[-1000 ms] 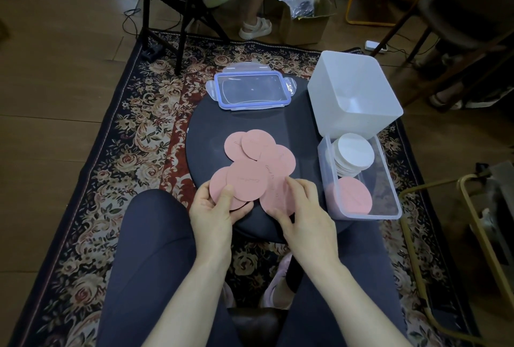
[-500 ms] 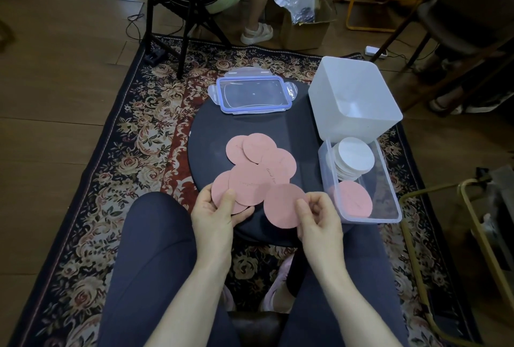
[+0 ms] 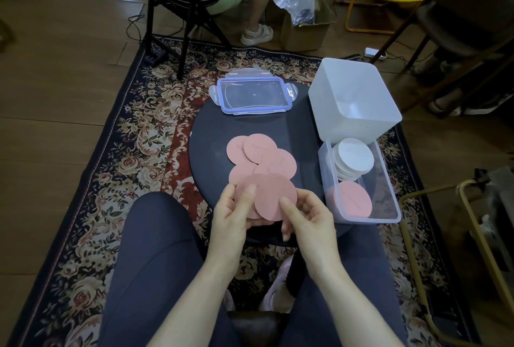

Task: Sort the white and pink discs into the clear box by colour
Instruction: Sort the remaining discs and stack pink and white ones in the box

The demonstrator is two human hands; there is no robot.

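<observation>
Above the near edge of the round dark table (image 3: 211,135), both hands hold a small stack of pink discs (image 3: 268,195). My left hand (image 3: 233,213) grips the stack's left side with its thumb on top. My right hand (image 3: 303,216) pinches the top disc at its right edge. Several more pink discs (image 3: 260,152) lie overlapping on the table just beyond. To the right stands the clear box (image 3: 389,202), with a pile of white discs (image 3: 353,159) in its far half and pink discs (image 3: 351,199) in its near half.
A white tub (image 3: 353,101) stands behind the clear box. The box's blue-rimmed lid (image 3: 254,95) lies at the table's far edge. My dark-trousered legs flank the table on a patterned rug. A seated person, a cardboard box and chairs are beyond.
My right hand has lifted the pink disc it pinched and brought it left onto the discs in my left hand. Both hands have risen a little off the table.
</observation>
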